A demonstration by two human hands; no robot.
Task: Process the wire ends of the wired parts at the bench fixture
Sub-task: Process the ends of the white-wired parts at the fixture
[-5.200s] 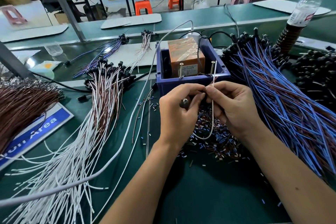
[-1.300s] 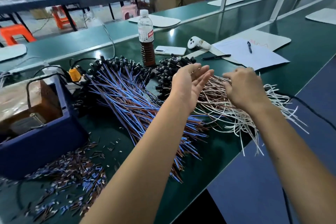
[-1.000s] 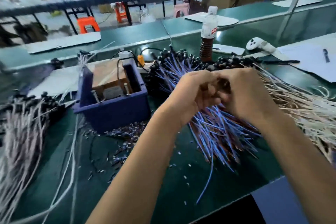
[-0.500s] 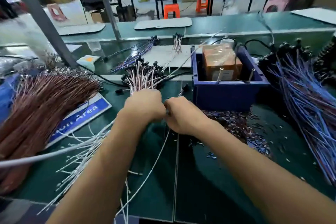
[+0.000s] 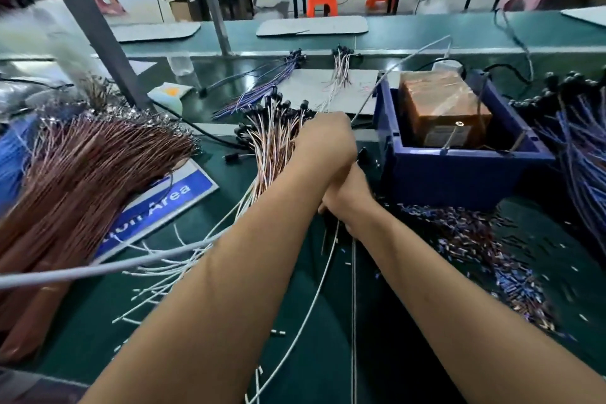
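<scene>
Both hands meet just left of the blue fixture box. Left hand lies over the right hand, its fingers turned away from the camera, so whether it grips anything cannot be told. Beneath it, the right hand's fingers curl downward around a white wire that trails toward the viewer; the grip itself is mostly hidden. Just left of the hands lies a pile of white-and-brown wired parts with black heads. Right of the right hand, a blurred heap of cut insulation bits covers the green bench. Blue-wired parts are cut off at the right edge.
</scene>
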